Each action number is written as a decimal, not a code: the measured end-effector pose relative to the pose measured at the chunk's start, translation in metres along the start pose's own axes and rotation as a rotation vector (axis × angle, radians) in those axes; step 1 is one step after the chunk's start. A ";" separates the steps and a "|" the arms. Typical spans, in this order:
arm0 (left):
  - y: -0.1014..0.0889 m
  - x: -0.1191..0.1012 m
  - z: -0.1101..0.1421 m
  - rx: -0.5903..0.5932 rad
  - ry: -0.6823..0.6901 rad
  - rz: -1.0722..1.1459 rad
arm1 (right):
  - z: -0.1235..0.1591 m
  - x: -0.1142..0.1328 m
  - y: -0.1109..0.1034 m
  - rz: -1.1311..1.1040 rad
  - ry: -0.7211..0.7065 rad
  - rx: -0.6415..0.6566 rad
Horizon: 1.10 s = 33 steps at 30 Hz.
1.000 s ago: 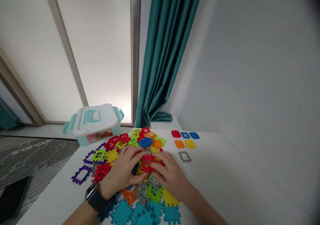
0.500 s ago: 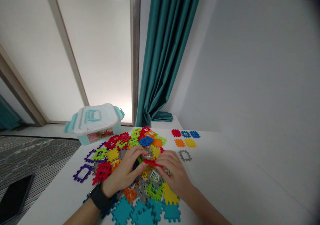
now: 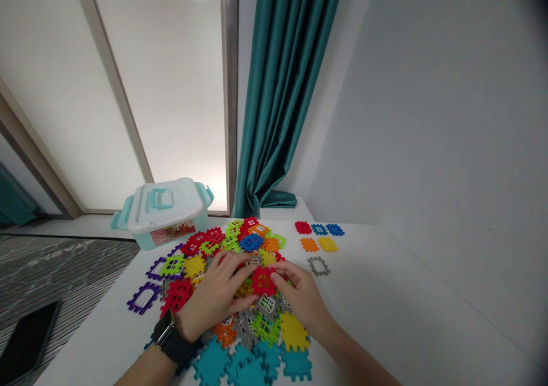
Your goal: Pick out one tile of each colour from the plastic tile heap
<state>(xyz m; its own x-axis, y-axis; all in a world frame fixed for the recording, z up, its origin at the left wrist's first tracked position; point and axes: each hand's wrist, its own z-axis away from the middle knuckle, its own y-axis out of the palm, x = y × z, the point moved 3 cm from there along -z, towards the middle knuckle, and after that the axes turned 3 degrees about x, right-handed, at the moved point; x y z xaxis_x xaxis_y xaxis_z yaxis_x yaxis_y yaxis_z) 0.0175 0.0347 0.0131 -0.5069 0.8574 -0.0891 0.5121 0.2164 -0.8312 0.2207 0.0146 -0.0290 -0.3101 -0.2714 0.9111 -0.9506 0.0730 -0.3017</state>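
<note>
the left hand (image 3: 214, 297), with a black watch (image 3: 169, 337) on its wrist, lay on a heap of plastic waffle blocks, its fingers spread apart; the right hand (image 3: 299, 300) lay just beside it, its fingers loosely together; a red block (image 3: 262, 281) sat on the heap between the two hands, with fingertips of both hands touching or just beside its edges; i could not tell whether either hand was pinching it; below the hands lay teal blocks (image 3: 212, 363), a yellow block (image 3: 294, 331), a green block (image 3: 266, 328) and an orange block (image 3: 225, 334); a gray window block (image 3: 266, 303) lay just under the red block; to the left lay a red block (image 3: 176, 294) and a purple frame (image 3: 144, 298); the far part of the heap held a yellow block (image 3: 194, 266), a lime block (image 3: 172, 265) and a blue block (image 3: 250, 242); on the white table (image 3: 385, 294), to the right of the heap and apart from it, lay a gray frame (image 3: 318, 266), an orange block (image 3: 309, 244), a yellow block (image 3: 327, 244), a small red block (image 3: 302, 227) and two small blue blocks (image 3: 326, 229); a white plastic box (image 3: 162, 212) with teal handles stood beyond the heap at the table's far edge; a black phone (image 3: 28, 343) lay on the striped rug (image 3: 64, 266) to the left; a teal curtain (image 3: 286, 100) hung farther back, beside a white wall (image 3: 428, 117).
</note>
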 end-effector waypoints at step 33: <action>0.011 0.004 0.005 -0.190 -0.175 0.112 | 0.014 0.031 0.002 0.641 -0.590 -0.097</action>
<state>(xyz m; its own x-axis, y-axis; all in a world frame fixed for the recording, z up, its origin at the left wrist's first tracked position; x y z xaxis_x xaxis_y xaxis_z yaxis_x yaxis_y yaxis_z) 0.0174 0.0384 0.0008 -0.5432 0.7908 -0.2822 0.6842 0.2221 -0.6946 0.2091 -0.0068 -0.0052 -0.7522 -0.6000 0.2724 -0.6013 0.4560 -0.6561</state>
